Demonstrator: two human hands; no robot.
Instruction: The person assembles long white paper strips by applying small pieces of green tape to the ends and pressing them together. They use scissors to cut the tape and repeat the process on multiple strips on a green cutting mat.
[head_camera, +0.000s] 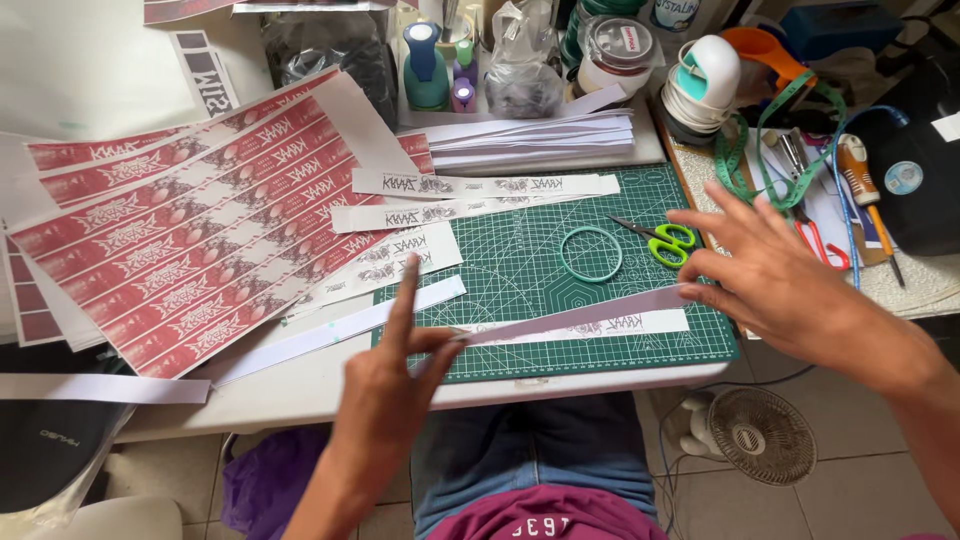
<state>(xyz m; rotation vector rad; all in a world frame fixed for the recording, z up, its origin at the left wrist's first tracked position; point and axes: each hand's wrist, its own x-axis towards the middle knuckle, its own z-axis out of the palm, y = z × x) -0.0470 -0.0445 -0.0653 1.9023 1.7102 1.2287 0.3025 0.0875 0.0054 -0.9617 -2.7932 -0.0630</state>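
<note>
My left hand (395, 385) pinches one end of a long white paper strip (580, 312) between thumb and fingers, index finger pointing up. My right hand (770, 275) grips the strip's other end with the fingers spread. The strip is stretched between both hands just above a green cutting mat (520, 260). A second printed strip (620, 326) lies flat on the mat under it. A teal ring (591, 254) and green-handled scissors (660, 240) rest on the mat beyond my hands.
Red printed sheets (190, 240) fan out at left, with loose white strips (480, 186) and a paper stack (530, 135) behind the mat. Glue bottles (428, 65), jars, a tape dispenser (705, 80), a measuring tape (740, 150) and tools crowd the back right. A small fan (760, 436) sits on the floor.
</note>
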